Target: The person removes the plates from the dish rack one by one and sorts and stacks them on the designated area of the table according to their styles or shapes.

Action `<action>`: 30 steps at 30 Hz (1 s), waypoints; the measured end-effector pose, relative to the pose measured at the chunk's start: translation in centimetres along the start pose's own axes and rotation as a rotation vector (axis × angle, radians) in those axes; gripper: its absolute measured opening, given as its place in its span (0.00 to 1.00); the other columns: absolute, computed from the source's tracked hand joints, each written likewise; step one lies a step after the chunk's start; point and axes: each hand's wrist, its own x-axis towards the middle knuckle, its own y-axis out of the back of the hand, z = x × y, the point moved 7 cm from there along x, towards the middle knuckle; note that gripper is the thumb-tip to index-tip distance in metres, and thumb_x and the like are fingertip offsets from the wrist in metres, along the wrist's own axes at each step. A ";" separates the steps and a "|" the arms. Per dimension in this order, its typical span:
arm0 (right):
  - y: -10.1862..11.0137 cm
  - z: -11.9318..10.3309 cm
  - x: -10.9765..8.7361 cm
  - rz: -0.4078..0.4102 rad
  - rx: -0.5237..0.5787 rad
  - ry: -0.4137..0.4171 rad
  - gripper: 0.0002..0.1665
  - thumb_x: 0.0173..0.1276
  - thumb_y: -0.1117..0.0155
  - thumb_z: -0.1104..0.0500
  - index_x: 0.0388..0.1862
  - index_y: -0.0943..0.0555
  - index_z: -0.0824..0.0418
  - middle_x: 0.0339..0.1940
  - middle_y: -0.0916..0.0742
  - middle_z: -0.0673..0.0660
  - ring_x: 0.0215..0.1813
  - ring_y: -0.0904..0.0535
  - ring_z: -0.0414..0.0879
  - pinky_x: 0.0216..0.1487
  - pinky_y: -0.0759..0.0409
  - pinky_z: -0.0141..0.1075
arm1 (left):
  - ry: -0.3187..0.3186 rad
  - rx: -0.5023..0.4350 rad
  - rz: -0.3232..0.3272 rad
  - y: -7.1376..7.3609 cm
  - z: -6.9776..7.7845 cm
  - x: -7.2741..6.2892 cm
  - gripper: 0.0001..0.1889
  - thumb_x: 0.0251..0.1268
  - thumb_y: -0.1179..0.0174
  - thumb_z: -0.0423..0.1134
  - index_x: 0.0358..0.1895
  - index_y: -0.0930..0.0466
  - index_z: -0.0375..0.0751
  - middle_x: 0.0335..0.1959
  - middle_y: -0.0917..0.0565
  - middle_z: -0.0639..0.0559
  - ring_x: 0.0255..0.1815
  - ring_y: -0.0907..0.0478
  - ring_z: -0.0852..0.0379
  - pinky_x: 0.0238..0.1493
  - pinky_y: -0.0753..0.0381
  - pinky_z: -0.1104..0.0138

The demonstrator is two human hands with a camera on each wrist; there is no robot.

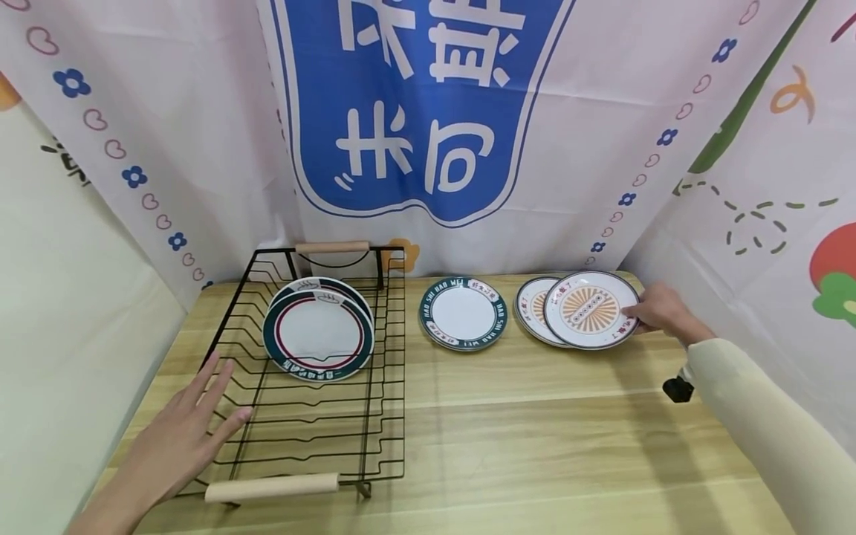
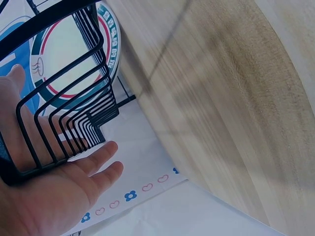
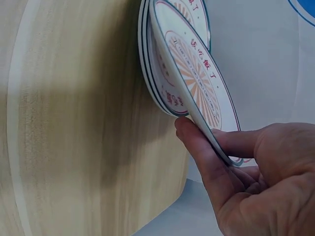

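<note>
My right hand (image 1: 658, 308) pinches the edge of a plate (image 1: 588, 312) with an orange sunburst, thumb on top and fingers beneath. In the right wrist view that plate (image 3: 197, 78) is tilted up from a stack of matching plates (image 3: 152, 64). Spread out, my left hand (image 1: 180, 438) is at the left side of a black wire dish rack (image 1: 301, 438); in the left wrist view its fingers (image 2: 101, 157) lie along the rack's wires, gripping nothing. Green-rimmed plates (image 1: 319, 334) lean in the rack's far part.
Between the rack and the sunburst plates lies a stack of green-rimmed plates (image 1: 464, 313) with white centres. The rack has wooden handles (image 1: 270, 487) at its near and far ends. A printed cloth (image 1: 414, 230) hangs behind the wooden table (image 1: 508, 446).
</note>
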 end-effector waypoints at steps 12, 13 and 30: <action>-3.0 1.0 1.0 -0.070 -0.004 -0.042 0.19 0.76 0.33 0.58 0.24 0.20 0.65 0.15 0.15 0.53 0.19 0.17 0.39 0.23 0.19 0.29 | 0.001 -0.005 -0.003 0.0 0.2 0.0 0.47 0.83 0.47 0.60 0.88 0.61 0.41 0.89 0.64 0.38 0.72 0.40 0.15 0.63 0.35 0.23; -3.1 1.0 1.0 -0.071 -0.005 -0.046 0.19 0.76 0.33 0.58 0.24 0.19 0.65 0.15 0.14 0.53 0.19 0.17 0.39 0.24 0.18 0.29 | 0.000 -0.007 -0.003 0.0 0.2 0.0 0.47 0.83 0.47 0.60 0.88 0.61 0.41 0.89 0.64 0.38 0.73 0.40 0.15 0.64 0.35 0.23; -6.2 0.7 1.9 -0.136 0.002 -0.077 0.21 0.79 0.37 0.52 0.31 0.18 0.68 0.17 0.11 0.53 0.20 0.15 0.39 0.23 0.21 0.30 | -0.006 0.011 -0.006 0.2 0.3 0.2 0.46 0.83 0.48 0.60 0.87 0.58 0.36 0.88 0.61 0.33 0.71 0.39 0.14 0.64 0.34 0.23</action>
